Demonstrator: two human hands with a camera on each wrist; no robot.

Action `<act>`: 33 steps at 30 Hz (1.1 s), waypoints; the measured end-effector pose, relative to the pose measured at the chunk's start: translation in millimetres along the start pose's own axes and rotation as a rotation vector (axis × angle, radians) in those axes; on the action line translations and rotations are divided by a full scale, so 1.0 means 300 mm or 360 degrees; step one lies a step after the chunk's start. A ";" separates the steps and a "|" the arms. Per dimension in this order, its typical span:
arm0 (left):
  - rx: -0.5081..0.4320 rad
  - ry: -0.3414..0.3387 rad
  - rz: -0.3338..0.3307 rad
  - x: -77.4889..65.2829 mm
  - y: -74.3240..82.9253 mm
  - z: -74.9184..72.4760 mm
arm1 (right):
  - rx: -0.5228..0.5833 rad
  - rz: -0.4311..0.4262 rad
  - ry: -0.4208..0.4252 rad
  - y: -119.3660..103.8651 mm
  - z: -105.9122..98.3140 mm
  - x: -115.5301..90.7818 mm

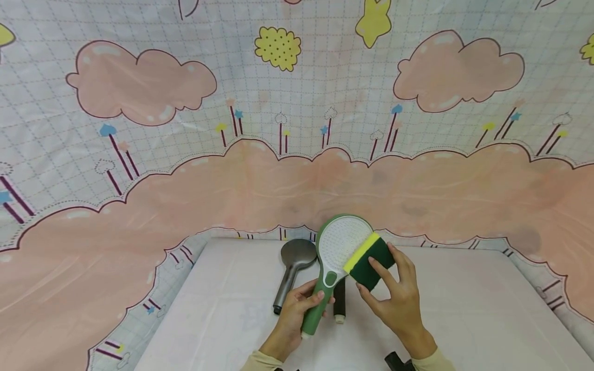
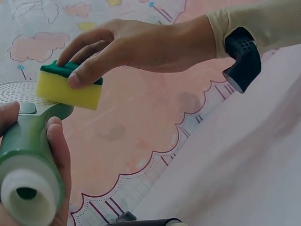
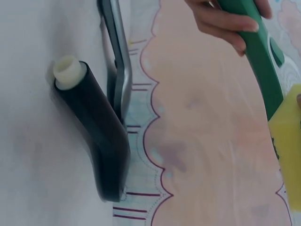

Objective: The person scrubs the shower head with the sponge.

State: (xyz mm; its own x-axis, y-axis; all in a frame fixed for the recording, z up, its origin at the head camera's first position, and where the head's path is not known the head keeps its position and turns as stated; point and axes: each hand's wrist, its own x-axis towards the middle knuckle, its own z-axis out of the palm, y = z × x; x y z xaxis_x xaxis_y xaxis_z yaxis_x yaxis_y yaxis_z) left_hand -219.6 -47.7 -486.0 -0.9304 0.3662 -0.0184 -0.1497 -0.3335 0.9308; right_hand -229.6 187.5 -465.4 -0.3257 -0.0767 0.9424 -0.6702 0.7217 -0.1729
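A green shower head (image 1: 345,242) with a white perforated face is held up over the table, tilted with its face toward the head camera. My left hand (image 1: 297,314) grips its green handle, thumb across the front. In the left wrist view the handle's white hollow end (image 2: 28,193) points at the camera. My right hand (image 1: 396,299) pinches a yellow and green sponge (image 1: 371,260) between thumb and fingers. The sponge's yellow side lies against the lower right part of the perforated face. Only a fingertip of the right hand shows in the right wrist view, at the sponge (image 3: 287,141).
A grey shower head (image 1: 297,255) lies on the white table (image 1: 209,299) left of the held one. Behind the green one lies a black handle (image 1: 340,304) with a pale threaded end. A patterned cloth (image 1: 297,190) hangs behind the table.
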 end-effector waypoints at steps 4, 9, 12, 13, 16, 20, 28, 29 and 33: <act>-0.0019 -0.0006 0.0005 0.003 0.001 -0.001 | 0.0016 -0.0026 -0.0053 -0.021 0.011 -0.006; -0.0028 0.0013 -0.0003 0.004 0.002 0.000 | 0.0077 -0.0054 -0.0096 -0.042 0.024 -0.015; -0.0027 0.0027 0.0002 0.003 0.002 0.000 | 0.0099 -0.0068 -0.0129 -0.053 0.030 -0.023; -0.0028 0.0030 0.0004 0.003 0.001 0.000 | 0.0100 -0.0074 -0.0141 -0.056 0.033 -0.026; -0.0030 0.0037 0.0005 0.003 0.000 -0.001 | 0.0099 -0.0096 -0.0171 -0.065 0.039 -0.032; -0.0035 0.0055 0.0014 0.005 -0.002 -0.002 | 0.0080 -0.0140 -0.0196 -0.075 0.046 -0.036; -0.0010 0.0068 0.0008 0.008 -0.003 0.003 | 0.0021 -0.0214 -0.0111 -0.074 0.051 -0.025; -0.0009 0.0071 0.0002 0.007 -0.004 0.004 | 0.0013 -0.0213 -0.0099 -0.071 0.050 -0.024; 0.0015 0.0076 -0.0012 0.006 -0.006 0.010 | -0.0010 -0.0186 -0.0060 -0.060 0.046 -0.022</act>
State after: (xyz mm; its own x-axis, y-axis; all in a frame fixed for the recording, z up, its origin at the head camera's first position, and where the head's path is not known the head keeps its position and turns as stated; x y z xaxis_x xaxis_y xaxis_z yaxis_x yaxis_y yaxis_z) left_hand -220.0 -43.9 -486.6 -0.9441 0.3270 -0.0428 -0.1541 -0.3225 0.9339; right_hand -224.6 165.4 -472.4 -0.2706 -0.1865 0.9444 -0.7008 0.7107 -0.0605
